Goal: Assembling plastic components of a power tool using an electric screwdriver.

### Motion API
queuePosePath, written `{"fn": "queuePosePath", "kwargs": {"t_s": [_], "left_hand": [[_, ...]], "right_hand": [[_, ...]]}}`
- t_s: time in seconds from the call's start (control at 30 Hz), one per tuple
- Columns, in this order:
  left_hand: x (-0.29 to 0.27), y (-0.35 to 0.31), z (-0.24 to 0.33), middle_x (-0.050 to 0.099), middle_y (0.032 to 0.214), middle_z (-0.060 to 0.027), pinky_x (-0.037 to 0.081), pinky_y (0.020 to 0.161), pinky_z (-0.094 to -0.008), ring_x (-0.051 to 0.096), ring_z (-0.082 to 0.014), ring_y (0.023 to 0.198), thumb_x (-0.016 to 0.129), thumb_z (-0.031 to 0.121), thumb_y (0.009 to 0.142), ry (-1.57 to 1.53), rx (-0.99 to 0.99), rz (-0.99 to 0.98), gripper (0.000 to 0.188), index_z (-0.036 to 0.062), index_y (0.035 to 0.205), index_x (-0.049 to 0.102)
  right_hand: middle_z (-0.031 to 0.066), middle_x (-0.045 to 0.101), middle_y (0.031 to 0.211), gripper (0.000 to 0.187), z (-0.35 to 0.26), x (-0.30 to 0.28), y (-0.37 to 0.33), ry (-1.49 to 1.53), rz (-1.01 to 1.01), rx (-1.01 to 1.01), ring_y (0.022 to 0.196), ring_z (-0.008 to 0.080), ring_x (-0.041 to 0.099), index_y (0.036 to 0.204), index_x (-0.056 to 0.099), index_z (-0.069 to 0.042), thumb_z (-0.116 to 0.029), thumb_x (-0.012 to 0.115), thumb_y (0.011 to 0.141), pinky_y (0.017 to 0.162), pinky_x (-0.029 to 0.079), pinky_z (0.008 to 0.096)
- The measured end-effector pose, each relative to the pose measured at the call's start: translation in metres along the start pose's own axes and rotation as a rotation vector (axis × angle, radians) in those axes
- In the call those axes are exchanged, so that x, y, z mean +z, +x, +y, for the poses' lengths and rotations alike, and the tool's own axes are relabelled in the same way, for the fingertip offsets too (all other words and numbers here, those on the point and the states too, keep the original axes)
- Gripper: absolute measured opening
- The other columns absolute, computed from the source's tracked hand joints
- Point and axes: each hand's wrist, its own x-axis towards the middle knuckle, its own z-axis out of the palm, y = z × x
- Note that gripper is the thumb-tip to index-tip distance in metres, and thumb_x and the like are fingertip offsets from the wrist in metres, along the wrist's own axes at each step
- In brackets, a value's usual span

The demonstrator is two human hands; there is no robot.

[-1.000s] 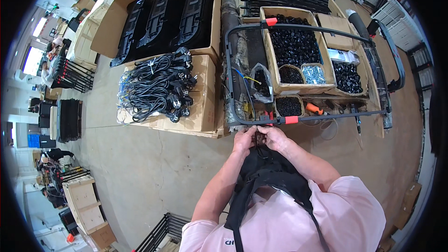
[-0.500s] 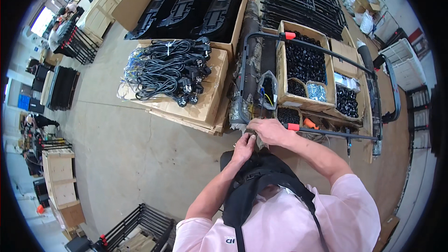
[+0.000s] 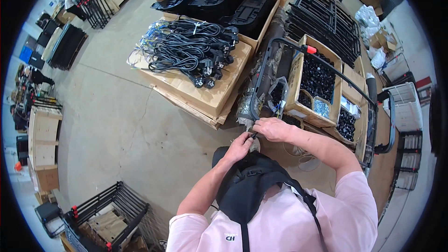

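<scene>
A black tubular frame (image 3: pixel 337 71) with rounded corners lies across the supports and parts boxes in front of me. My right hand (image 3: pixel 274 129) is at its near left corner, fingers bent and closed. Just left of and below it, my left hand (image 3: pixel 240 147) pinches with thumb and fingers. Between the two hands a small dark piece (image 3: pixel 254 136) shows; its kind is too small to make out, and my fingers hide most of it. A red clip (image 3: pixel 311 50) sits on the frame's far bar.
Bundled black power cables (image 3: pixel 186 49) lie on a cardboard box (image 3: pixel 224 95) at left. Behind it, an open carton (image 3: pixel 275 11) holds black molded panels. A wooden box (image 3: pixel 293 105) of small black parts stands right, beside a padded tube (image 3: pixel 247 102). Stacked black frames (image 3: pixel 322 16) lie beyond.
The whole view has swung, so the boxes and frame appear farther right and tilted. My hands stay together at the frame's near corner, fingers still closed.
</scene>
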Motion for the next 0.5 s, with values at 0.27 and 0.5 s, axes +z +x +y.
{"fn": "queuePosePath", "kwargs": {"t_s": [0.27, 0.5], "left_hand": [[-0.014, 0.001, 0.007, 0.067, 0.093, -0.0098, 0.053, 0.082, -0.0370, 0.063, -0.0190, 0.088, 0.059, 0.022, 0.104, 0.063, 0.016, -0.008, 0.025, 0.0044, 0.121, 0.064], [-0.020, 0.010, 0.008, 0.068, 0.094, -0.0056, 0.052, 0.083, -0.0350, 0.062, -0.0164, 0.090, 0.059, 0.022, 0.104, 0.005, -0.058, -0.062, 0.027, 0.0026, 0.121, 0.066]], "right_hand": [[0.0157, 0.063, 0.101, 0.019, -0.014, -0.003, -0.004, 0.172, 0.020, 0.157, 0.103, 0.0373, 0.065, 0.108, 0.063, -0.001, -0.012, 0.066, 0.093, 0.088, 0.054, 0.0456], [0.0156, 0.065, 0.100, 0.017, -0.017, -0.002, -0.003, 0.246, 0.164, 0.267, 0.098, 0.0388, 0.067, 0.103, 0.066, -0.002, -0.014, 0.071, 0.091, 0.083, 0.056, 0.0486]]}}
